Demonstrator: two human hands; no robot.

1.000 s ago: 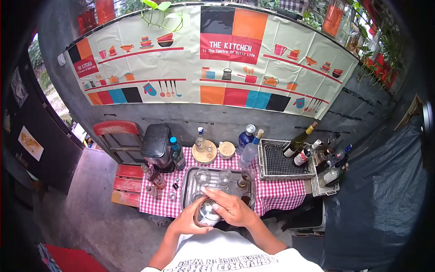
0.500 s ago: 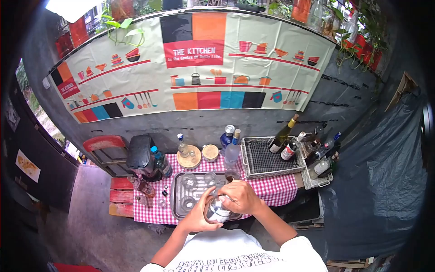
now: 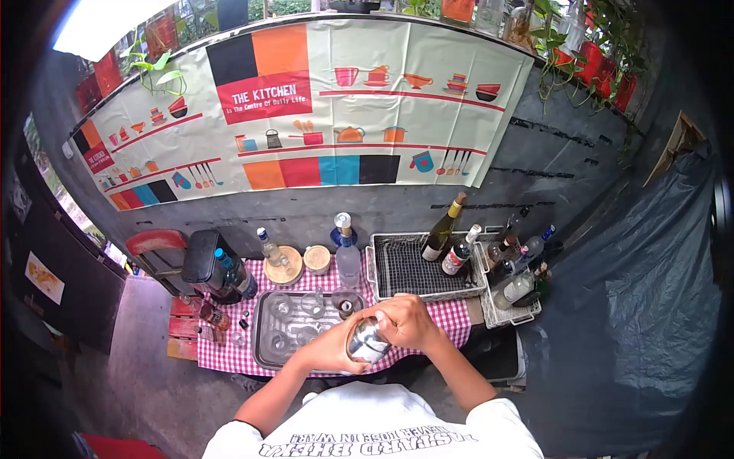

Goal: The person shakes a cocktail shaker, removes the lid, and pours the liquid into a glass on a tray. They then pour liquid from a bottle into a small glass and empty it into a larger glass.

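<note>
We find the clear, shiny, rounded vessel with a whitish lower part (image 3: 367, 342) held in front of the white shirt with dark-outlined lettering (image 3: 359, 417), beyond its upper edge. In the head view it overlaps the near right part of the grey rectangular tray with rounded corners (image 3: 258, 333). The vessel leans; its upper end is partly covered.

The left hand (image 3: 335, 348) is clamped on the vessel, wrapped about its left side with the thumb along the lower edge. The right hand (image 3: 409, 321) touches the vessel's upper right side, fingers curled in. We cannot tell whether that hand grips the vessel itself or something hidden behind the knuckles.

The tray stands on a red-and-white checked cloth (image 3: 451, 327) and carries several clear glasses (image 3: 280, 306). A clear glass with dark contents (image 3: 346, 307) is at its right side, just beyond the left hand.

Behind the tray we record a frosted bottle with a blue cap (image 3: 348, 264) and a round pale container (image 3: 316, 261). To the right, a white wire basket with dark mesh lining (image 3: 371, 264) holds a tall green bottle with a yellow neck (image 3: 441, 233) and a dark bottle with a red-and-white label (image 3: 458, 258), both upright.
</note>
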